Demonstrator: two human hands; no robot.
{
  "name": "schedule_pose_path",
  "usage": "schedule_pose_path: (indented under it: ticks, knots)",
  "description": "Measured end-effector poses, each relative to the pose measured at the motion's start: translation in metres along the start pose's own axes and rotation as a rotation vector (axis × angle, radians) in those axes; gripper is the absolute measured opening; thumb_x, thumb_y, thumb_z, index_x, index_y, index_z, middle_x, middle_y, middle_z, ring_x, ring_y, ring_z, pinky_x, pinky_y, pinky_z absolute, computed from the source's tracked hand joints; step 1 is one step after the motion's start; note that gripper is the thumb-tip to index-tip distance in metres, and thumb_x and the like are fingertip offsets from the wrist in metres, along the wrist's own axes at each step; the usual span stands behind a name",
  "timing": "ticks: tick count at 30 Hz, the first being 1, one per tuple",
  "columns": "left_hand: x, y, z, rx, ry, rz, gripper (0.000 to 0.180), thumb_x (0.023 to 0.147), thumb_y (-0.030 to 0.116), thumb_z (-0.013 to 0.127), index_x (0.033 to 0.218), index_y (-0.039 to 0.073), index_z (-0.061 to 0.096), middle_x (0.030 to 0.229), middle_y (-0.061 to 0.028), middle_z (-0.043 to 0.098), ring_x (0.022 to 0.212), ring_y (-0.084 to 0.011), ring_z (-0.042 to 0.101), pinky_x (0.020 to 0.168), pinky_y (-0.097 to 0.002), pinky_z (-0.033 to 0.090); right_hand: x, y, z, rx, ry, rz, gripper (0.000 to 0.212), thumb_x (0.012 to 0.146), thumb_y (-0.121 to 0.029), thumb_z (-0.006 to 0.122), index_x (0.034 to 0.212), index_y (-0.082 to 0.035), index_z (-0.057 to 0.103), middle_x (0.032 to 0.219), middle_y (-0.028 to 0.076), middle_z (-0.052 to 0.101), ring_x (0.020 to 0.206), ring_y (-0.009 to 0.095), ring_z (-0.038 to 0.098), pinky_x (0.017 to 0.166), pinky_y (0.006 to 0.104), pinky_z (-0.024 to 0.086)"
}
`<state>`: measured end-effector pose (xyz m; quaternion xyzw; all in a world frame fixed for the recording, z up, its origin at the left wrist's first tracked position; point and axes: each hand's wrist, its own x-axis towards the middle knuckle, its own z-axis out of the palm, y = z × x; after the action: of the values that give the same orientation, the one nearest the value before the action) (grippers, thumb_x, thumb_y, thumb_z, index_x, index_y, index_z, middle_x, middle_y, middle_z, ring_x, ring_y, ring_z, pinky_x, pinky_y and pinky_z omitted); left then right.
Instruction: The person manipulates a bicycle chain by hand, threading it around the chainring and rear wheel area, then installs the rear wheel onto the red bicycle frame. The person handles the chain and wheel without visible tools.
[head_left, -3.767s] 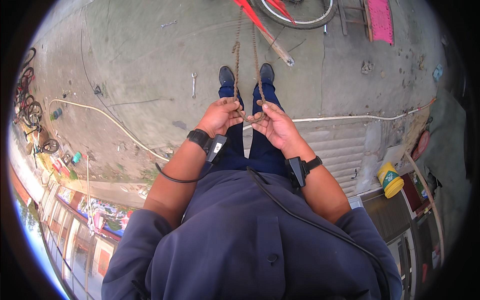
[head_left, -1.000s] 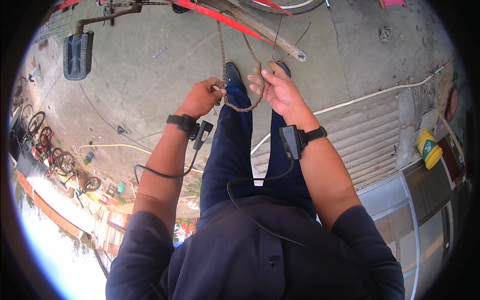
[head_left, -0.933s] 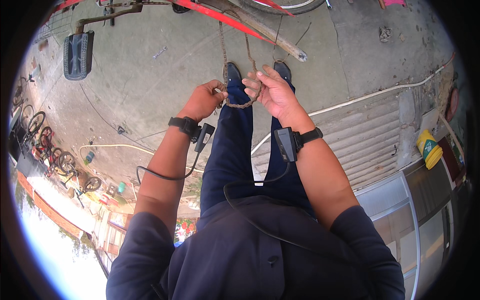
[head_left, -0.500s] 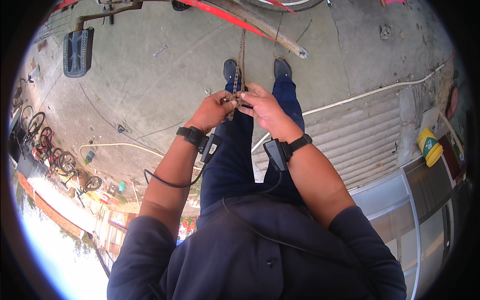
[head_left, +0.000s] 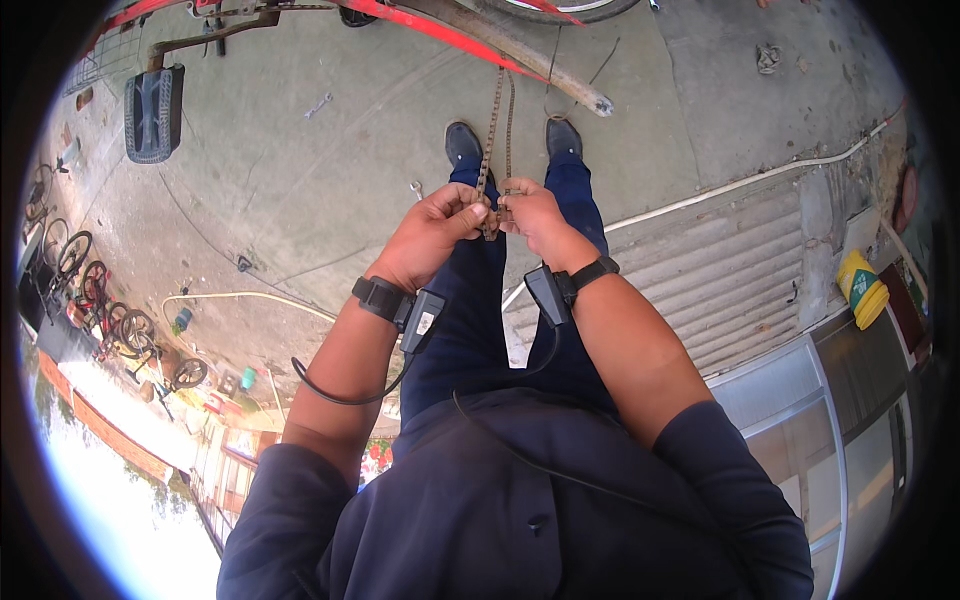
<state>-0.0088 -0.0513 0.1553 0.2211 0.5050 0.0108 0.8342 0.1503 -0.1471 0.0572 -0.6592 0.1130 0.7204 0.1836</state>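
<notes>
A brown, rusty-looking bicycle chain (head_left: pixel 492 140) hangs in two strands from under the red bicycle frame (head_left: pixel 440 35) down to my hands. My left hand (head_left: pixel 443 222) is closed, thumb and fingers pinching the left strand, and a short tail of links dangles below the grip. Close beside it, my right hand (head_left: pixel 533 216) pinches the other strand near its end. The fingertips of both hands almost meet, so the chain ends between them are partly hidden. A black pedal (head_left: pixel 153 112) on a rusty crank sticks out at the upper left.
Two wrenches, one farther off (head_left: pixel 318 106) and one nearer (head_left: pixel 416 189), lie on the concrete. A pale hose (head_left: pixel 750 185) crosses the floor to the right, near a yellow bucket (head_left: pixel 862 288). Several bicycles (head_left: pixel 105 310) stand at the far left.
The chain's two strands have spread apart and shifted right. My right hand has turned and drawn slightly to the right, its fingers now curled in more; the left hand barely moved.
</notes>
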Motion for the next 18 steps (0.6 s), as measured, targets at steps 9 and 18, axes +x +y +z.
schedule_pose_path:
  ticks: [9,18]
  knots:
    - [-0.007,0.003,0.001,-0.343,0.029,0.122,0.014,0.104,0.016,0.058,0.112,0.004,0.061,0.106,-0.0071,0.067,0.106,-0.0202,0.066,0.099,-0.0358,0.052,-0.019,0.024,-0.05,-0.835,0.138,-0.474,0.024,0.086,-0.016,0.062,0.107,-0.01,0.073,0.106,0.013,0.065,0.099,0.031,0.064,0.089,0.0404,0.051]
    - [0.0,0.02,0.005,-0.519,-0.018,0.222,0.016,0.104,0.02,0.057,0.111,0.006,0.061,0.102,-0.0071,0.067,0.104,-0.0239,0.067,0.098,-0.0393,0.053,-0.101,-0.015,-0.087,-0.923,0.242,-0.922,0.014,0.081,-0.008,0.073,0.095,-0.005,0.07,0.113,0.012,0.065,0.115,0.031,0.058,0.099,0.0408,0.048]
